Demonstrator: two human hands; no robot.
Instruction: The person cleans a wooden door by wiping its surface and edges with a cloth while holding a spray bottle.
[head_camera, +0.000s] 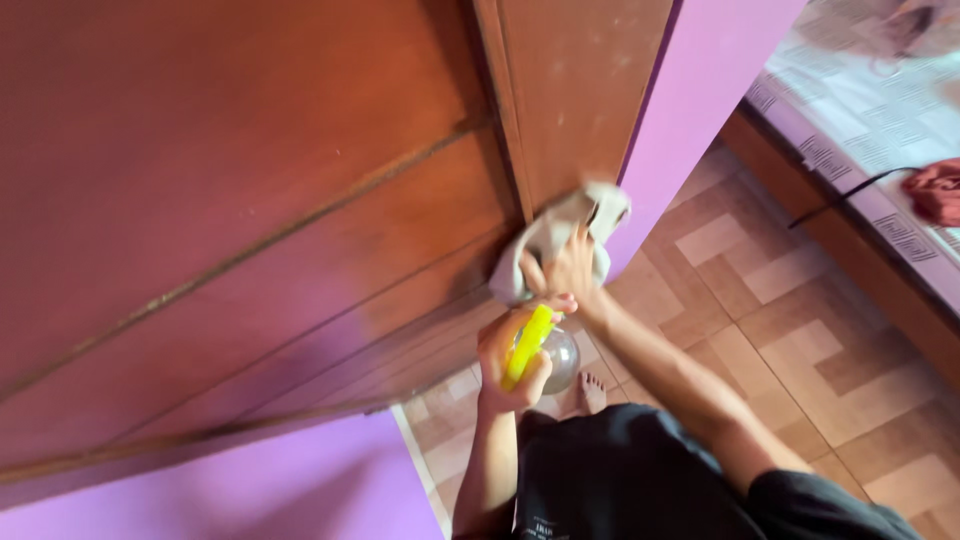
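My right hand clenched on cloth against door; left hand gripping sprayer. Cloth could slip off door edge.

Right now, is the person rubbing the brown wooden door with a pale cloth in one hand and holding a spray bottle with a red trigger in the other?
Not quite: the head view shows the clear round spray bottle in the left hand has a yellow trigger, not red. The right hand does press the pale cloth to the brown wooden door.
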